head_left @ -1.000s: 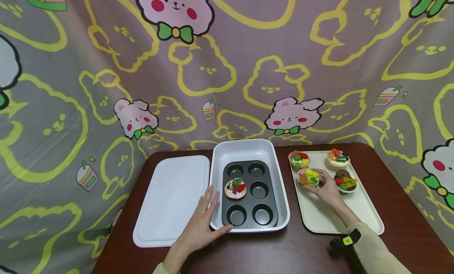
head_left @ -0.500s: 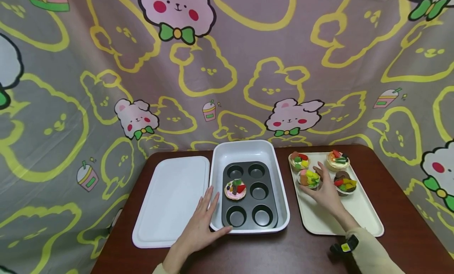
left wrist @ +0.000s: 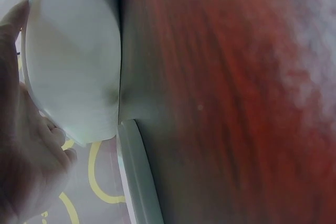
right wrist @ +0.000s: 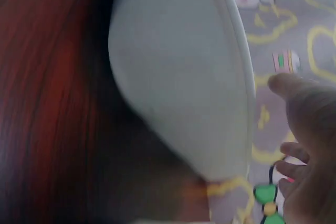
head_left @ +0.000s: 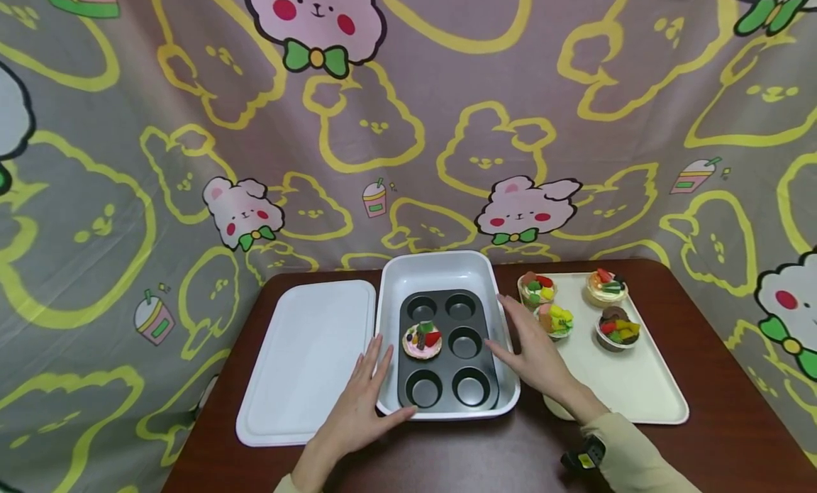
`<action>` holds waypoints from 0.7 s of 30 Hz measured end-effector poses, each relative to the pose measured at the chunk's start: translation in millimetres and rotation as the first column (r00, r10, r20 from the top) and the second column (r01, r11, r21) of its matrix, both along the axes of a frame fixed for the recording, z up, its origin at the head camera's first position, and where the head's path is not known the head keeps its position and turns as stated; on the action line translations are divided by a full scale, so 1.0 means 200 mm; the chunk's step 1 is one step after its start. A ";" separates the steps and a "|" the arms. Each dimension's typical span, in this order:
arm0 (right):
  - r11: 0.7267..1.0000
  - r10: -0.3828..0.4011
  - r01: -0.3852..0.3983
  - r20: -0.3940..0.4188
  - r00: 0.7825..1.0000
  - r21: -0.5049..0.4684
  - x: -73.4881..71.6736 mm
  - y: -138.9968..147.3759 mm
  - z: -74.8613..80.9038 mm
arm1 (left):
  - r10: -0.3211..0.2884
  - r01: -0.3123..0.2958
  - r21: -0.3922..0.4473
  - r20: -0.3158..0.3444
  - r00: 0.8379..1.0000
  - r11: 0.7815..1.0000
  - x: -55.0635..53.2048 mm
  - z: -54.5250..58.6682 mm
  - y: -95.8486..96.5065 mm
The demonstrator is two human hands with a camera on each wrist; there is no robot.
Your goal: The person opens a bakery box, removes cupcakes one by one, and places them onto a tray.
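A dark muffin pan [head_left: 445, 372] with six-cup layout lies inside a white rectangular tub [head_left: 440, 269]. One pink-creamed fruit tart [head_left: 422, 341] sits in its left middle cup. My left hand [head_left: 357, 402] is spread at the tub's left front corner, fingers along the rim and thumb toward the front edge. Over the tub's right rim hovers my right hand [head_left: 539, 355], fingers extended and holding nothing. It partly covers the near-left side of the cream tray [head_left: 645, 390]. In the right wrist view, thumb and fingers stand apart beside the tub wall [right wrist: 184, 72].
On the tray stand a yellow-topped tart [head_left: 560, 321], a tart with red and green fruit [head_left: 537, 290], a strawberry-topped tart [head_left: 607, 287] and a chocolate tart [head_left: 617, 330]. A white lid [head_left: 309, 358] lies left of the tub. A patterned curtain [head_left: 434, 138] hangs behind the table.
My right hand has let go of the yellow-topped tart, leaving it on the tray, and moved left to the tub's right rim. The left hand has stayed in place.
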State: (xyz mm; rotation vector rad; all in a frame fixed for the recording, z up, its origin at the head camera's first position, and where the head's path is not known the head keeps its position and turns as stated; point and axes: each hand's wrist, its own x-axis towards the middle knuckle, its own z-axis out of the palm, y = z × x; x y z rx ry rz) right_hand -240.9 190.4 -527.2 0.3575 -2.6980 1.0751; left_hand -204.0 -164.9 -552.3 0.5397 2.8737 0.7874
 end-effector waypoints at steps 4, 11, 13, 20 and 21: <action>0.993 0.098 -0.100 0.032 0.995 0.060 -0.02 -0.12 0.01 | 0.002 -0.002 0.001 -0.004 1.000 1.000 0.00 0.00 0.00; 0.944 0.263 -0.276 0.093 0.960 0.178 -0.10 -0.29 0.04 | -0.001 0.001 -0.008 -0.012 1.000 1.000 0.00 0.00 -0.01; 0.926 0.304 -0.319 0.104 0.947 0.201 -0.13 -0.33 0.05 | -0.008 0.008 -0.007 -0.015 1.000 1.000 0.00 0.00 -0.01; 0.897 0.350 -0.385 0.183 0.919 0.218 -0.21 -0.44 0.04 | -0.016 0.016 -0.001 -0.028 0.999 1.000 0.00 0.00 -0.01; 0.899 0.346 -0.384 0.194 0.918 0.213 -0.22 -0.45 0.04 | -0.016 0.016 -0.001 -0.028 0.999 1.000 0.00 0.00 -0.01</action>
